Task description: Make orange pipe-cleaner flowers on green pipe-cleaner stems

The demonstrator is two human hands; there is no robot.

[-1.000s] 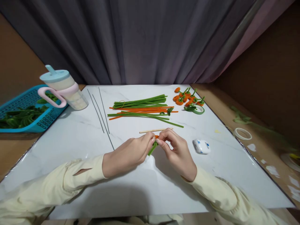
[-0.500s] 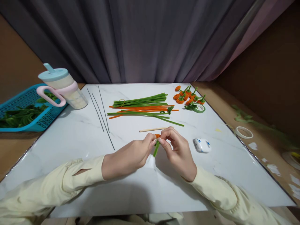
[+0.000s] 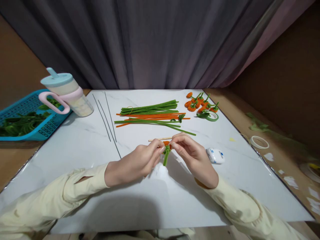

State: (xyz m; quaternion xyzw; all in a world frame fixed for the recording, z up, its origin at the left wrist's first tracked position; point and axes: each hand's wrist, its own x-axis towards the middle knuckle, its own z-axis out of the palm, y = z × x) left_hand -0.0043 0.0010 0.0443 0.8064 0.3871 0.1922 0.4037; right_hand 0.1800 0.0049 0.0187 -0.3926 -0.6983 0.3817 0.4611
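Note:
Both my hands meet over the middle of the white marble board [image 3: 140, 206]. My left hand [image 3: 136, 162] and my right hand [image 3: 193, 156] pinch a small pipe-cleaner piece [image 3: 166, 153] between their fingertips: an orange top with a short green stem hanging down. Fingers of both hands are closed on it. A thin wooden stick [image 3: 158, 139] lies just behind my hands. Further back lie a bundle of green and orange pipe cleaners [image 3: 152, 115] and a cluster of finished orange pieces with green stems [image 3: 200, 103].
A green tape roll [image 3: 212, 116] lies by the finished pieces, a small white-and-blue case [image 3: 215, 155] right of my hand. Thin dark wires [image 3: 107, 118] lie left of centre. A tipped cup with pink handle [image 3: 66, 95] and a blue basket [image 3: 23, 118] sit at left. Another tape ring [image 3: 259, 142] lies at right.
The green stem has swung from slanting left to hanging nearly straight down. My right hand has lifted and shifted slightly right, its wrist raised.

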